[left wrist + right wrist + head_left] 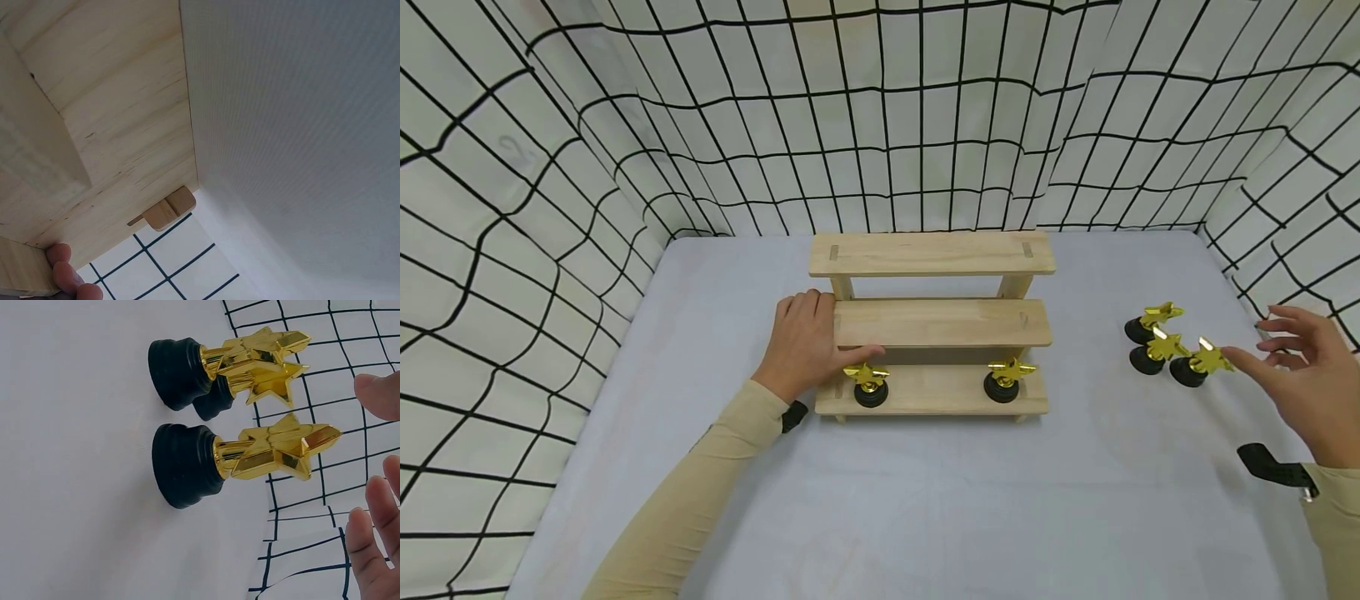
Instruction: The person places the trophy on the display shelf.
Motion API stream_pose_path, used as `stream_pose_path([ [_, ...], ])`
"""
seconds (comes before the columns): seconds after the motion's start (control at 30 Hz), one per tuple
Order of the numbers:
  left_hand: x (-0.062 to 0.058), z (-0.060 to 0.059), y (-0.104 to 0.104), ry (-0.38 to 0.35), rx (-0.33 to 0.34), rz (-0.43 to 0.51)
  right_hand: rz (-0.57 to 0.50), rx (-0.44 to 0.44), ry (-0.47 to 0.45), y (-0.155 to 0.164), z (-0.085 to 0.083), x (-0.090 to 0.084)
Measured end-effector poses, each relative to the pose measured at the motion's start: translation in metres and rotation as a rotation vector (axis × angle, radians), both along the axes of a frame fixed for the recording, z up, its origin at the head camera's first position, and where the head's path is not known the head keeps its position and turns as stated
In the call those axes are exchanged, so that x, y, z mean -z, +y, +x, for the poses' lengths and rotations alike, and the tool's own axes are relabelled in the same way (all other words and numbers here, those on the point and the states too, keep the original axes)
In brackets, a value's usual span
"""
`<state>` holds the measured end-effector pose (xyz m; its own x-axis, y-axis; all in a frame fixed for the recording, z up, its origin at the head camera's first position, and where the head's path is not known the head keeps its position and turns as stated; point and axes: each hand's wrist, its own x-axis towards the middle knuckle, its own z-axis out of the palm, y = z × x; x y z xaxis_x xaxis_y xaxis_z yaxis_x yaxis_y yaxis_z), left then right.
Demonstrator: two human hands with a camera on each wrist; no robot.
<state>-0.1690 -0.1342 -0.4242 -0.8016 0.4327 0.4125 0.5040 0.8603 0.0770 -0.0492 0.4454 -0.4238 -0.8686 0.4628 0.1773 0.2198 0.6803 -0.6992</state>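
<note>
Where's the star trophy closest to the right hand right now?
In the head view, that star trophy stands on the table at far right, nearest of three clustered trophies, just left of the open right hand.

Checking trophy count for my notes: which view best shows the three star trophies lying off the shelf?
The head view: all three star trophies show apart. The right wrist view is closer, but they overlap. The left wrist view shows none.
</note>
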Motion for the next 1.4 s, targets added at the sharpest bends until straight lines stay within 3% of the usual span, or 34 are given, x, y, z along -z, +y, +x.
stream_pose_path([
  [0.47, 0.0, 0.0, 0.0, -0.004, -0.001, -0.009, -0.016, -0.007, -0.04, -0.001, 0.003, 0.024],
  [0.77, 0.0, -0.001, 0.0, 0.005, -0.001, -0.004, -0.08, -0.024, -0.001, -0.004, 0.0, 0.035],
  [1.4, 0.0, 0.0, 0.0, -0.031, -0.009, 0.003, -0.042, -0.039, 0.002, -0.009, -0.003, 0.052],
])
